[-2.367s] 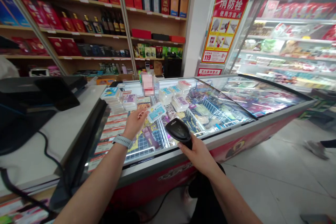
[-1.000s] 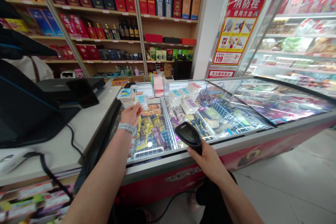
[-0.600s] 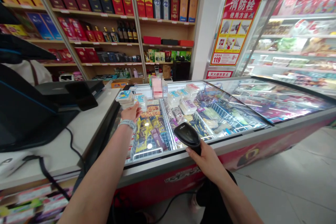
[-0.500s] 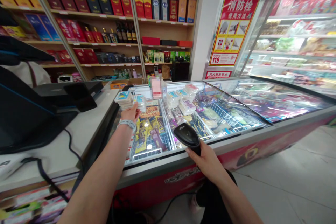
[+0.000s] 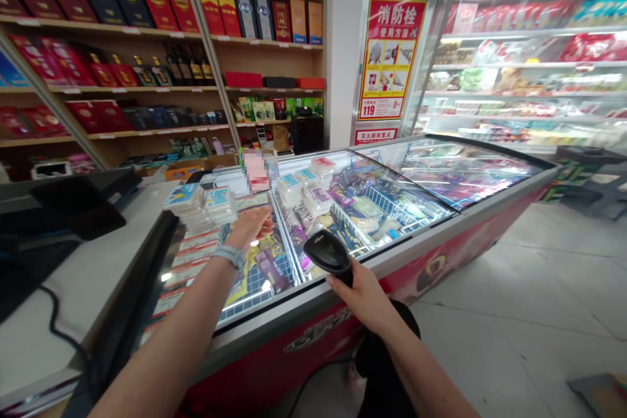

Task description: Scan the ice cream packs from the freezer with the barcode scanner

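My right hand (image 5: 365,294) grips the handle of a black barcode scanner (image 5: 329,252), whose head is held over the chest freezer's front edge. My left hand (image 5: 252,227), with a pale watch (image 5: 230,253) at the wrist, hovers over the freezer's glass top (image 5: 230,313). Its fingers are loosely bent and apart, and I see nothing in them. Just beyond it stand stacks of flat white packs with blue labels (image 5: 219,199). Further right are more such packs (image 5: 292,184) and a pack with a purple label (image 5: 321,197).
Wire baskets of wrapped goods show through the glass. At left a counter (image 5: 132,241) bears a black device (image 5: 73,202) and a cable. A pink, blurred item (image 5: 255,170) stands at the freezer's back. Shelves of boxes line the wall; a lit display fridge (image 5: 514,78) is at right.
My view has turned right. My left hand has come away from the stack of white packs, moving right and nearer to me. The scanner stays in my right hand.
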`<state>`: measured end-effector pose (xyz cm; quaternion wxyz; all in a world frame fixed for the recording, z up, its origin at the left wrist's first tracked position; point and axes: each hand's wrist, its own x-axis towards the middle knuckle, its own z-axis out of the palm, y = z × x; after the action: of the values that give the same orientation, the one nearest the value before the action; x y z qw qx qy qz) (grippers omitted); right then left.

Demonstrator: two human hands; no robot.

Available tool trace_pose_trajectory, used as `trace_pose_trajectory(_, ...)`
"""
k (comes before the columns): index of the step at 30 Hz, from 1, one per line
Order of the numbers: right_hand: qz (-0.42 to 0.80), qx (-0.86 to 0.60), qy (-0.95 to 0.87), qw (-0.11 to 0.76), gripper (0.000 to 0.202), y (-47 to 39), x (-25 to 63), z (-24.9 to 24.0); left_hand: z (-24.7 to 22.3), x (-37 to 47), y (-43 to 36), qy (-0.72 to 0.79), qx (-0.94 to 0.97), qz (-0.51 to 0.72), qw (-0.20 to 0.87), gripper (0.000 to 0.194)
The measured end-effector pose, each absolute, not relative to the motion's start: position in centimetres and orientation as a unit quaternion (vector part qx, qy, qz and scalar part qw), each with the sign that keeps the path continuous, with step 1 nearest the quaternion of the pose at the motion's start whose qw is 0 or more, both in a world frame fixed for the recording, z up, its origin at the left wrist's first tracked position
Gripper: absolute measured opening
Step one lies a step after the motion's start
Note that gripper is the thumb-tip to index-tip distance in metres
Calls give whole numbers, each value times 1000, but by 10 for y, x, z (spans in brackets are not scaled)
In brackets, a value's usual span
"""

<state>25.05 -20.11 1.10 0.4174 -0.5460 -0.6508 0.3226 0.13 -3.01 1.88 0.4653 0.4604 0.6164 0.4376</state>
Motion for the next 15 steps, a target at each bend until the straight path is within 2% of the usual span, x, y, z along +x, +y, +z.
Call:
trace_pose_trajectory(8, 279, -611, -587, 452, 32, -203, 292, 11, 15, 102, 8, 620, 488, 363, 496, 59)
trace_pose_trajectory(15, 243, -628, -560, 483, 33, -206, 318, 6, 8, 126, 29, 650, 466, 330, 501, 58)
